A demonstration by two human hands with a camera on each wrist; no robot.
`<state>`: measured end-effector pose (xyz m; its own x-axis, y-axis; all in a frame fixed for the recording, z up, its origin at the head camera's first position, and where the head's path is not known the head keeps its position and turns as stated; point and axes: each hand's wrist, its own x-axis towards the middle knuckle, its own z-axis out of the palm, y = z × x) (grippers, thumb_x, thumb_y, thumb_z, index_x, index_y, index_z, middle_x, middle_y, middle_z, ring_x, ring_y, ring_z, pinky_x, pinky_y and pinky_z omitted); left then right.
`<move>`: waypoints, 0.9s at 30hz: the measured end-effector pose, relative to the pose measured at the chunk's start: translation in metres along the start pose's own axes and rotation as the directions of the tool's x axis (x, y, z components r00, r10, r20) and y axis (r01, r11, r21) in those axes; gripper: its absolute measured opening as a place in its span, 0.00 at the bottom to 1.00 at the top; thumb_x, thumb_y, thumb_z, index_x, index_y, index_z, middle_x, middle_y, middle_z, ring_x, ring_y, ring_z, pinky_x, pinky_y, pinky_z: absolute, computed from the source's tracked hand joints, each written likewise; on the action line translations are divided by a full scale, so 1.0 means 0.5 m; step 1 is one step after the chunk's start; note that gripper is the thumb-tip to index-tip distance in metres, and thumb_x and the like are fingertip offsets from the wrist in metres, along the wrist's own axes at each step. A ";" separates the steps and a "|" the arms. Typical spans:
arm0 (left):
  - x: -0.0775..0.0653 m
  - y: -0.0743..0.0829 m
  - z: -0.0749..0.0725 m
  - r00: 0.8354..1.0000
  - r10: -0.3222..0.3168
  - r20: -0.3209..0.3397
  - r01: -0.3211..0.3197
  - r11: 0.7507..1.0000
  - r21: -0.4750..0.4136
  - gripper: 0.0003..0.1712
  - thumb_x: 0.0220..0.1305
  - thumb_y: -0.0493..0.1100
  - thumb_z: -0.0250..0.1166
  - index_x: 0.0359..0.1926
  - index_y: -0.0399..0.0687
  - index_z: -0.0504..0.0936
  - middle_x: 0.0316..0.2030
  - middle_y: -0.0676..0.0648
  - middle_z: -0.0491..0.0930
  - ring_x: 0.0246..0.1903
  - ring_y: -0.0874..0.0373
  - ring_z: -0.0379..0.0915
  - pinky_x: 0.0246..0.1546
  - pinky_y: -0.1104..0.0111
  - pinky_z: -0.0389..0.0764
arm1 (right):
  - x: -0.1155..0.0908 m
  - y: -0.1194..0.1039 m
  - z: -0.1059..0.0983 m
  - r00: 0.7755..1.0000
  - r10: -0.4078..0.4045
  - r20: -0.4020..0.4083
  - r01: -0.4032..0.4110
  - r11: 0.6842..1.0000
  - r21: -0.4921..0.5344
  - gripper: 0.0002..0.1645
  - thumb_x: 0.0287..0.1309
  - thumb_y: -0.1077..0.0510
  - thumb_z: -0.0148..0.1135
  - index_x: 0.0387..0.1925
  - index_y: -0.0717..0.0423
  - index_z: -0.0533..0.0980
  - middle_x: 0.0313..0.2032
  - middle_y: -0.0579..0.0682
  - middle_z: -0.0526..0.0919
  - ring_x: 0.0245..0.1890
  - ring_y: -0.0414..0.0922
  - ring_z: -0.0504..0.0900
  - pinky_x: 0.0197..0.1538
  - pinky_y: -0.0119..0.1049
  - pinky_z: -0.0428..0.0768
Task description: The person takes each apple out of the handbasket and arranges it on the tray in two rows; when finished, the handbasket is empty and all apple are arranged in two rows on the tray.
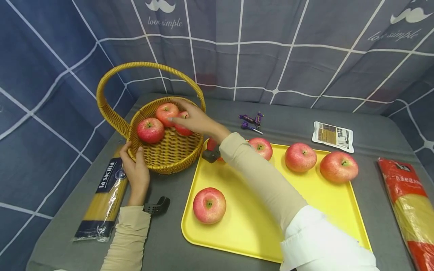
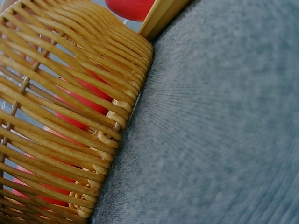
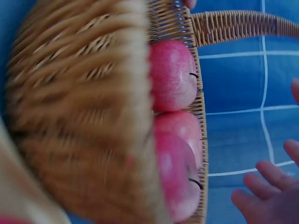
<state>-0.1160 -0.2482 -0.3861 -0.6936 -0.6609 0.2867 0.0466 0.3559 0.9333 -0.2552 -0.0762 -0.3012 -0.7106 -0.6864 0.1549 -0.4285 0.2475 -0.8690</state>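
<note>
A yellow wicker basket with a tall arched handle stands at the left of the head view, holding a red apple, a lighter apple and another apple partly behind my right hand. My left hand grips the basket's near-left rim, thumb inside. Over the basket's right side, my right hand has its fingers spread; the right wrist view shows the hand apart from the apples. Through the weave, the left wrist view shows red fruit.
A yellow tray right of the basket bears several apples, one partly hidden by my right wrist. Purple-wrapped candies and a white packet lie behind it. Spaghetti lies left, a red-and-yellow noodle pack right.
</note>
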 end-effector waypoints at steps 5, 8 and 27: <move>0.000 -0.001 0.000 1.000 -0.005 0.005 0.005 1.000 -0.007 0.23 0.65 0.42 0.51 0.59 0.39 0.61 0.61 0.43 0.63 0.64 0.56 0.54 0.65 0.65 0.53 | 0.042 0.005 0.019 0.984 0.132 -0.121 -0.133 0.991 -0.003 0.40 0.54 0.42 0.57 0.65 0.49 0.57 0.65 0.49 0.58 0.64 0.46 0.61 0.63 0.36 0.64; -0.003 0.000 0.000 1.000 -0.006 0.018 0.007 1.000 -0.014 0.24 0.65 0.42 0.51 0.59 0.39 0.61 0.61 0.43 0.63 0.64 0.56 0.54 0.64 0.64 0.53 | 0.053 0.011 0.026 0.965 0.197 -0.171 -0.201 0.980 -0.006 0.41 0.53 0.40 0.58 0.65 0.48 0.57 0.65 0.50 0.58 0.64 0.46 0.62 0.63 0.37 0.63; -0.013 0.041 -0.009 1.000 -0.015 0.026 0.016 1.000 -0.027 0.24 0.64 0.39 0.50 0.59 0.35 0.61 0.61 0.38 0.62 0.64 0.51 0.54 0.64 0.60 0.53 | 0.020 0.034 0.065 0.977 0.200 0.074 -0.167 0.932 -0.321 0.54 0.41 0.59 0.71 0.68 0.41 0.52 0.62 0.52 0.60 0.61 0.52 0.60 0.58 0.39 0.68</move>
<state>-0.1071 -0.2397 -0.3678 -0.7128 -0.6487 0.2667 0.0547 0.3277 0.9432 -0.2515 -0.1013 -0.3299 -0.7390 -0.6712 -0.0574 -0.4599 0.5649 -0.6851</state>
